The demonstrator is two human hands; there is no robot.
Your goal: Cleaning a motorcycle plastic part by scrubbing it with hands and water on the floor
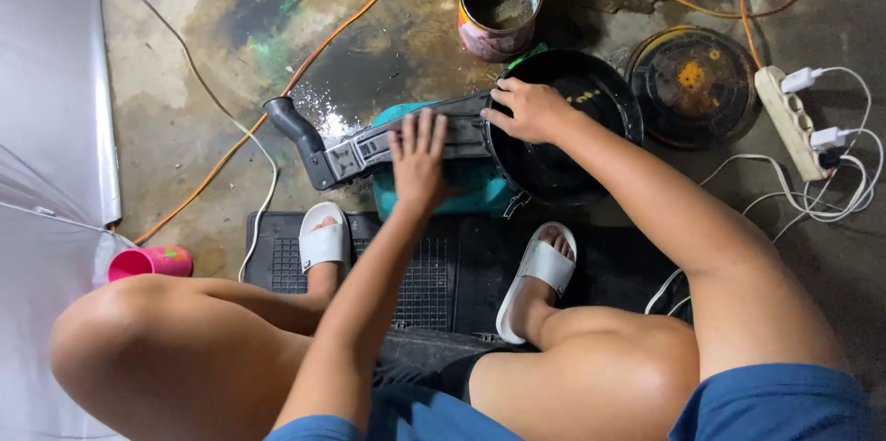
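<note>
Left hand (420, 157): flat and fully open, fingers spread, palm pressing down on the grey plastic part (397, 141); nothing gripped.
Right hand (526, 109): partly curled, fingers hooked over the far end of the same part, right at the rim of the black basin (609, 95); a light hold, not a full fist.
Part, place: lying crosswise over a teal tub (461, 192) on the stained concrete floor (185, 109), just beyond the near edge of the black rubber mat (434, 266) under the sandalled feet.
Part, look: long, flat, ribbed grey housing with a dark curved hose neck (291, 123) at its left end; dull, grimy, probably wet (hard to tell for sure).
Around it: rusty tin can (498, 3) near the far edge of the floor, round dirty lid (692, 81) to the right, pink cup (148, 262) at the left, orange cable (305, 63) snaking across.
Risk, slipping: balanced across the tub rim and held mostly by downward pressure; likely to pivot or slide off if the palm shifts on a slick surface.
Risk, spill: a tipped end could knock the basin and splash its contents.
Risk, electric: white power strip (789, 118) with plugged chargers lying on the floor close to the basin; any splash reaching it looks like the worst outcome.
</note>
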